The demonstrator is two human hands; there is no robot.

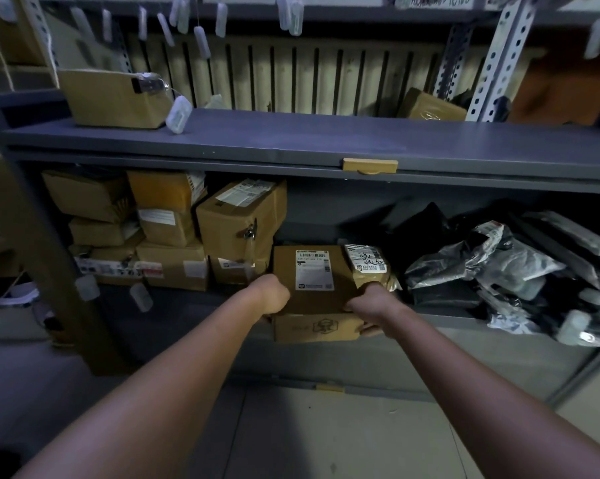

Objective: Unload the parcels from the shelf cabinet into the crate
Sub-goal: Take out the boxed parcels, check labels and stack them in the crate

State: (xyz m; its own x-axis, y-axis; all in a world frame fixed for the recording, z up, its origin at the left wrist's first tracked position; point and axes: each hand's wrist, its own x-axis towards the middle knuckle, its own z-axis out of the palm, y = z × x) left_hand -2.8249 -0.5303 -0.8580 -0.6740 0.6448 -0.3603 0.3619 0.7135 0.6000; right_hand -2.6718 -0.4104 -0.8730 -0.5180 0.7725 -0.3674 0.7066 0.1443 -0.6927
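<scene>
On the left of the lower level of the shelf cabinet [291, 140], a stack of cardboard boxes [174, 229] waits untouched, so you are at an early or middle stage of the unloading. Next comes your left hand [272, 299], pressed to the left side of the labelled box [312, 302] with its fingers tucked out of sight around that side. The box sits at the front edge of the lower level, partly out over it. Your right hand [371, 305] clamps the box's right front corner, thumb on top and fingers curled beneath. So the step in hand looks like lifting this one parcel out. Just right of your grip, a small tan parcel [369, 266] lies against the box's right edge; whether it rests on the box is unclear, so draw the box out level and watch it. Farther right lie the black and grey poly bags [492, 267]. The crate is not in view, so you must turn to find it.
</scene>
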